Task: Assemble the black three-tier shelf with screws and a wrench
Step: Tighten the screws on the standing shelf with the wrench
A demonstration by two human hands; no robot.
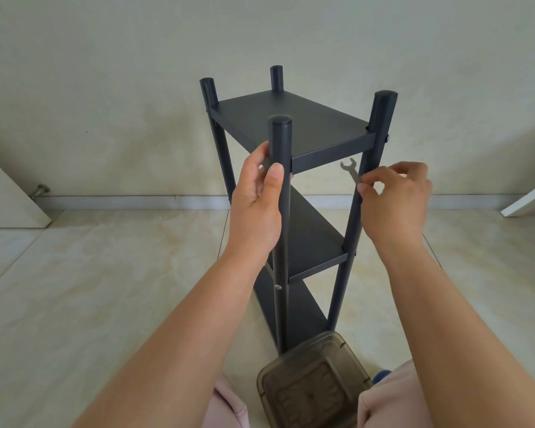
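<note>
Right hand pinching upright wrench

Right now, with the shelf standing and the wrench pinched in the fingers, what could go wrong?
The right hand pinches the small wrench only by its end, so it might slip and drop. The shelf stands tall and narrow, steadied only by the left hand on the near-left post; a hard turn could tip it. A fall might hit the brown plastic box below.

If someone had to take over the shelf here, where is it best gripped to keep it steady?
Grip a front post just under the top board, coming from the near side. The post is a slim round upright that fingers can wrap, as the left hand does.
</note>
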